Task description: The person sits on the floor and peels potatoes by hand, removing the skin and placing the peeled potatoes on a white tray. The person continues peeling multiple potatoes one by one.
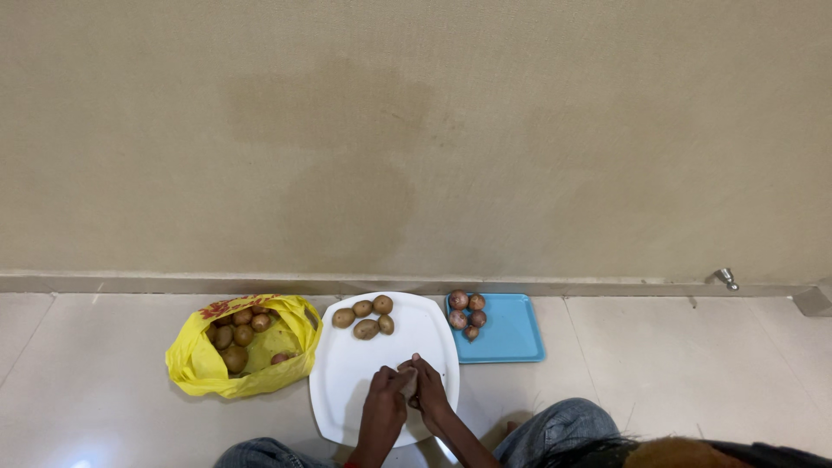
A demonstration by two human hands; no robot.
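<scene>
While both hands meet over the white tray (pixel 347 381) on the floor, left hand (pixel 384 406) and right hand (pixel 428 392) closed around one small object, apparently mid-peel; next likely needing a steady turn

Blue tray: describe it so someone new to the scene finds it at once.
On the tiled floor along the beige wall, three containers sit in a row. The flat rectangular blue plastic tray is the rightmost, touching the white square plate. Unlike the plate and the yellow plastic bag, it holds reddish-purple round onions, clustered in its left corner.
</scene>
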